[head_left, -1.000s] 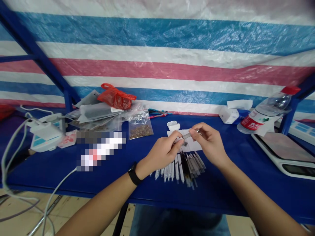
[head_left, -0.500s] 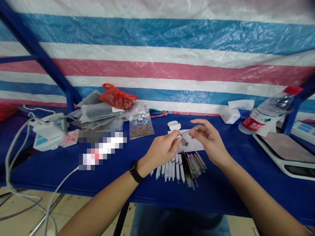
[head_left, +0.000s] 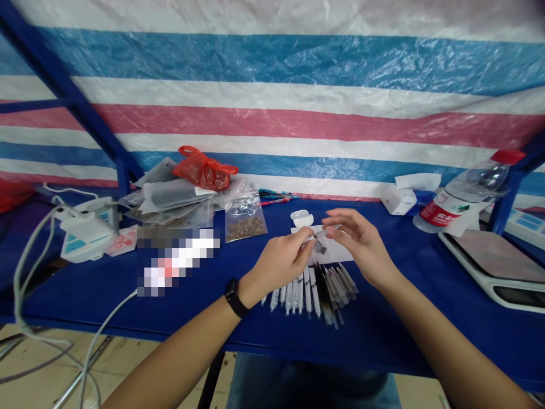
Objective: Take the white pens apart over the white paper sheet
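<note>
My left hand (head_left: 287,253), wearing a black wristband, is closed on one end of a slim, pale, clear-looking tube (head_left: 324,232). My right hand (head_left: 361,247) holds the tube's other end between its thumb and curved fingers, with the index finger raised off it. Beneath the hands lies a white paper sheet (head_left: 340,252), bearing a small dark patch or heap (head_left: 319,247) that I cannot make out. Nearer to me, several slim white packets (head_left: 307,289) are fanned out side by side, with dark thin sticks (head_left: 324,292) among them.
Behind the hands sits an open white earbud case (head_left: 302,218). Left of them are a clear bag of brown bits (head_left: 246,227), a red plastic bag (head_left: 204,170) and a power strip (head_left: 87,238) with cables. A bottle (head_left: 455,199) and a scale (head_left: 502,261) stand right.
My right hand's fingers have shifted slightly to the left along the tube and the index finger has lowered a little. My left hand keeps its hold, nearly still.
</note>
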`<action>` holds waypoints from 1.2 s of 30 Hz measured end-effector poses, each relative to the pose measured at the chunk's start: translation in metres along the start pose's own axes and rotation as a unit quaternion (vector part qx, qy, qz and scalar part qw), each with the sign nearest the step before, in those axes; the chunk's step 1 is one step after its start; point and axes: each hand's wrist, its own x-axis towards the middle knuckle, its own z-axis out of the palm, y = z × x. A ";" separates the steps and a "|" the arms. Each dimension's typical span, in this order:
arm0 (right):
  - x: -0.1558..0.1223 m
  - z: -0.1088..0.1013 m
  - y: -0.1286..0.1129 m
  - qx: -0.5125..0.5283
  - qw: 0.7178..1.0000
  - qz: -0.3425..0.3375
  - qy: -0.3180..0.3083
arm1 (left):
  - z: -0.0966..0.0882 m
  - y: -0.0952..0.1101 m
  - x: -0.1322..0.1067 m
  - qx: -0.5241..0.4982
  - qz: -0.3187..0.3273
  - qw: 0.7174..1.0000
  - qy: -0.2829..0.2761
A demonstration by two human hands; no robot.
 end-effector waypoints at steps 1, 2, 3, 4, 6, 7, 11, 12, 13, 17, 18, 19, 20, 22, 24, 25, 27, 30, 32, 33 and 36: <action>0.000 0.000 0.000 -0.015 1.000 0.004 0.007 | 0.000 0.000 0.000 -0.001 0.001 1.000 -0.002; 0.000 0.000 0.000 -0.022 1.000 0.009 0.011 | 0.000 0.000 0.000 -0.001 0.001 1.000 -0.004; 0.000 0.000 0.000 -0.017 1.000 0.013 0.011 | -0.001 0.000 0.000 -0.002 -0.001 1.000 -0.005; -0.001 0.000 -0.001 -0.003 1.000 0.015 0.006 | -0.001 0.000 0.000 -0.003 -0.002 1.000 -0.004; -0.001 0.000 -0.001 0.030 0.999 0.014 -0.005 | -0.002 0.001 0.000 -0.007 -0.004 1.000 0.000; -0.001 0.000 -0.001 0.036 0.999 0.012 -0.008 | -0.002 0.001 0.000 -0.010 -0.005 1.000 0.001; -0.001 -0.001 0.000 -0.017 1.000 0.008 0.002 | -0.002 0.003 0.000 -0.010 0.000 1.000 -0.004; -0.001 -0.001 0.001 -0.027 1.000 0.005 -0.002 | -0.002 0.003 0.000 -0.008 0.002 1.000 -0.005; 0.000 -0.002 0.001 -0.029 1.000 0.002 -0.009 | -0.002 0.003 0.000 -0.006 0.002 1.000 -0.005; 0.000 -0.002 0.000 0.024 0.999 -0.005 -0.032 | -0.002 0.001 0.000 -0.007 -0.009 1.000 -0.003; 0.001 -0.002 0.000 0.029 0.999 0.001 -0.032 | -0.001 0.001 0.000 -0.010 -0.009 1.000 -0.002; 0.001 -0.002 0.001 0.027 0.999 0.009 -0.031 | -0.001 0.001 0.000 -0.012 -0.008 1.000 -0.001; 0.002 -0.002 0.002 0.022 0.999 0.019 -0.031 | -0.001 0.001 0.000 -0.014 -0.007 1.000 -0.002; 0.002 -0.002 0.004 0.016 0.999 0.038 -0.034 | 0.000 0.001 0.000 -0.015 -0.004 1.000 0.000; 0.003 -0.002 0.005 0.030 0.998 0.044 -0.032 | -0.001 0.001 0.000 -0.014 -0.005 1.000 0.004; 0.003 -0.002 0.005 0.041 0.998 0.040 -0.029 | -0.001 0.002 0.001 -0.015 -0.007 1.000 0.007; 0.003 -0.003 0.003 0.058 0.998 0.026 -0.028 | -0.003 0.002 0.001 -0.022 -0.014 1.000 0.010; 0.004 -0.007 0.000 0.064 0.997 0.016 -0.027 | -0.006 0.001 0.002 -0.030 -0.028 0.999 0.012; 0.006 -0.011 -0.001 0.055 0.998 0.017 -0.012 | -0.008 0.001 0.002 -0.025 -0.035 0.999 0.015; 0.007 -0.013 -0.001 0.050 0.999 0.017 -0.002 | -0.009 0.001 0.002 -0.022 -0.039 0.999 0.016; 0.011 -0.020 0.000 0.046 0.999 0.013 0.022 | -0.010 0.001 0.002 -0.020 -0.043 0.999 0.017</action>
